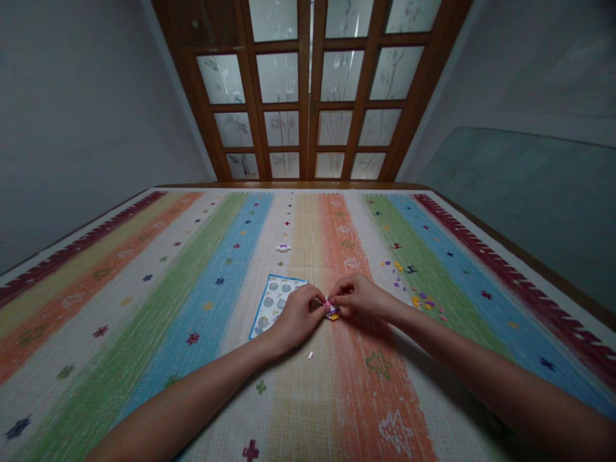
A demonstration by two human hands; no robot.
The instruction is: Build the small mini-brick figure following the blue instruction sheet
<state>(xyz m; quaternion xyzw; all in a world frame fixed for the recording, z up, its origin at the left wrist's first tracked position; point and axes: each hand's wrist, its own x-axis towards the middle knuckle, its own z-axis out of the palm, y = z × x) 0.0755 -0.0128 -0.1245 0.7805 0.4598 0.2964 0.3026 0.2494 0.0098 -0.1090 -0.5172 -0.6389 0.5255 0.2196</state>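
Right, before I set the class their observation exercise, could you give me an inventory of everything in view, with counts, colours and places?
Double doors: 2, brown with pale panes, far end
Walls: 2, grey, left and right
Panel: 1, dull green, right side
Table edge: 1, brown, around the cloth
Tablecloth: 1, multicoloured stripes, across the table
Printed sheet: 1, white with blue border, left of centre
White piece: 1, white with purple, beyond the sheet
Loose pieces: several, purple, orange, pink, right of centre
Single piece: 1, pale, near side
Small assembly: 1, white, purple, pink, orange, centre
Left hand: 1, bare, at the assembly
Right hand: 1, bare, at the assembly
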